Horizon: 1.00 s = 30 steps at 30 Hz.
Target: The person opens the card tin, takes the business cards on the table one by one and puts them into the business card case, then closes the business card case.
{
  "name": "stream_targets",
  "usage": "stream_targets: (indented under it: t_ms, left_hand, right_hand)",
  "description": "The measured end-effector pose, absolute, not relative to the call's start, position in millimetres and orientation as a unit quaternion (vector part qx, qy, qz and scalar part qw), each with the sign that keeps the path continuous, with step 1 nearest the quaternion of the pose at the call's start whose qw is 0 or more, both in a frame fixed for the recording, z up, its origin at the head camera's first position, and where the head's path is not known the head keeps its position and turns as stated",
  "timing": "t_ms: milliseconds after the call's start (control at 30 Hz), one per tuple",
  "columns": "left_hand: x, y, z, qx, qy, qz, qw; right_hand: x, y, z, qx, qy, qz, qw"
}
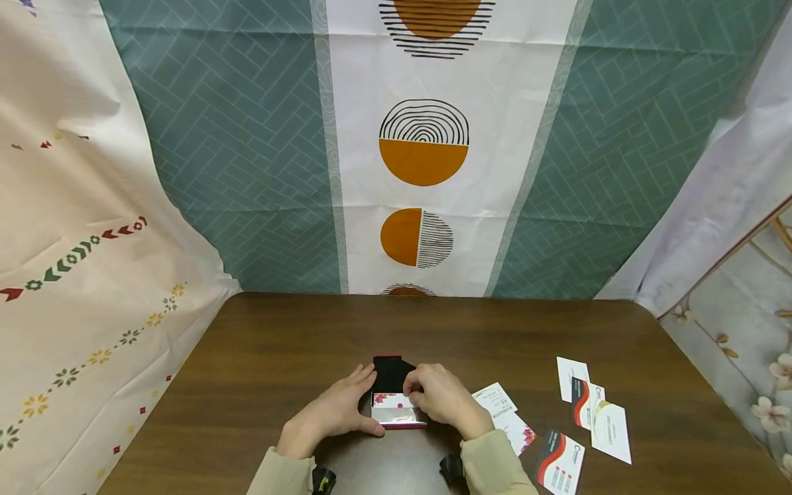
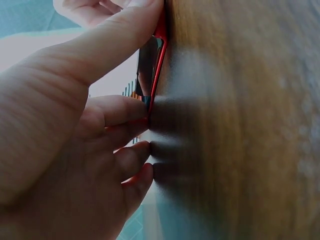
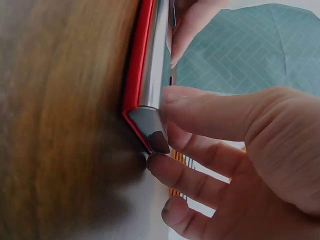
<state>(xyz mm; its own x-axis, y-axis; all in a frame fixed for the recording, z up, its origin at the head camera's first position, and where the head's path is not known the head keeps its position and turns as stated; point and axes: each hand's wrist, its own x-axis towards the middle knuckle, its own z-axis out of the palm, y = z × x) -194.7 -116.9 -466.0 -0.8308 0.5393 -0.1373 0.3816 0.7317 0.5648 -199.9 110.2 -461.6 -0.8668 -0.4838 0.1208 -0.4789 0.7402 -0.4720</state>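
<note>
A business card case [image 1: 399, 425] lies opened on the table, its lid's black inside [image 1: 388, 375] tipped back. It has a red outer cover and a shiny metal frame. A white business card [image 1: 396, 401] with pink flowers sits in its tray. My left hand [image 1: 337, 410] grips the case at its left side, thumb at the front edge and fingertips down on the table. My right hand [image 1: 442, 399] bends over the tray's right part, thumb and forefinger pinching at the card; the fingertips are partly hidden. In the right wrist view the thumb [image 3: 210, 112] lies against the metal frame [image 3: 156, 60].
Right of the case lie two overlapping white cards [image 1: 495, 400], one with a floral corner. Farther right are three overlapping cards [image 1: 611, 433] and a red, black and white card [image 1: 562, 464]. Patterned cloth [image 1: 278, 172] hangs behind the wooden table [image 1: 278, 357].
</note>
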Motion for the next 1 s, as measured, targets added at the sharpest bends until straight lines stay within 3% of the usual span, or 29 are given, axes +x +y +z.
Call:
stream_targets:
  t_ms: [667, 1000]
  left_hand:
    - [-195, -116, -467, 0.244, 0.92, 0.266, 0.15]
    - [-197, -115, -467, 0.238, 0.923, 0.259, 0.155]
  right_hand:
    - [-198, 111, -456, -0.281, 0.928, -0.243, 0.007]
    - [-201, 135, -445, -0.165, 0.945, -0.281, 0.035]
